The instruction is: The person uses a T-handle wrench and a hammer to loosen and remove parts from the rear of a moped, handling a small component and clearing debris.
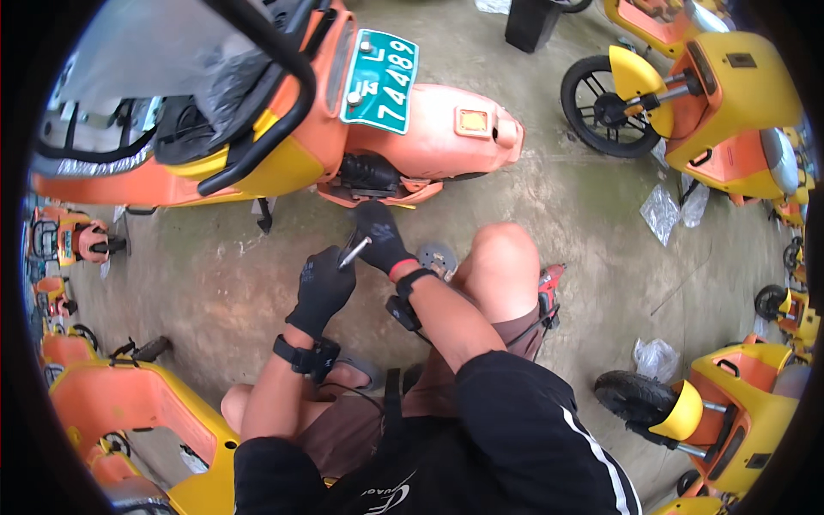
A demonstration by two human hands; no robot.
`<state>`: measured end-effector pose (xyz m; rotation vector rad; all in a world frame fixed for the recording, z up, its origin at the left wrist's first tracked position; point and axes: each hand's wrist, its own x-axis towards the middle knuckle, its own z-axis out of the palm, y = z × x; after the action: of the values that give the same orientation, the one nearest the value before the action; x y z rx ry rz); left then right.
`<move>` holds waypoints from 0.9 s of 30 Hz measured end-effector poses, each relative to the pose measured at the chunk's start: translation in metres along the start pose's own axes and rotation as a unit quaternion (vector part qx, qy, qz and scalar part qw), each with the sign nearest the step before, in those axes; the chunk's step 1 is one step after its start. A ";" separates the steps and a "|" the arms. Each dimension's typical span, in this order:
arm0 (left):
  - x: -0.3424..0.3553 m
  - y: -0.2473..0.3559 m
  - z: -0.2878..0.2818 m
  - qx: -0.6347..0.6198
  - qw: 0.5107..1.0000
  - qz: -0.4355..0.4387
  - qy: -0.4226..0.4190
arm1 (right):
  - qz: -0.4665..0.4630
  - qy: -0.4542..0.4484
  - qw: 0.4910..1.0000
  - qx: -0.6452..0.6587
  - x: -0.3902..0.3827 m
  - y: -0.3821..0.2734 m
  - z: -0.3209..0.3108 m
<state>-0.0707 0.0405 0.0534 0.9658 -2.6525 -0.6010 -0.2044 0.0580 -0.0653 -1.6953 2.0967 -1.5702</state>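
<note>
My left hand [326,279], in a black glove, is closed around the lower end of a short shiny metal rod [354,252]. The rod's upper end reaches across to my right hand [382,237], which is also gloved in black. The right hand's fingers are curled just below the rear side of an orange and yellow scooter [463,124]; what they grip, if anything, is hidden. Dark parts near the scooter's rear wheel [367,176] show just above that hand. A green plate [380,81] is fixed to the scooter's tail.
A red and black power tool [550,292] lies by my right knee. Other scooters stand at right [730,103], lower right [738,403] and lower left [129,412]. Clear plastic wrapping [660,215] lies on the concrete floor [197,292]. A black bin [532,24] stands at the far side.
</note>
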 end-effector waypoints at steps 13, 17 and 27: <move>-0.026 0.011 0.022 -0.111 0.990 -0.057 0.064 | 0.595 0.004 0.638 0.489 -0.001 -0.011 -0.012; 0.017 0.022 -0.002 -0.081 0.995 -0.054 -0.029 | 0.228 -0.191 0.941 0.163 -0.003 0.021 0.002; 0.104 0.015 -0.035 -0.050 0.990 0.057 -0.121 | 0.500 -0.049 0.558 0.660 0.045 0.041 0.025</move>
<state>-0.1437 -0.0274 0.1012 0.7491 -2.8316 -0.8634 -0.2387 0.0037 -0.0819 0.0341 0.7140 -1.5742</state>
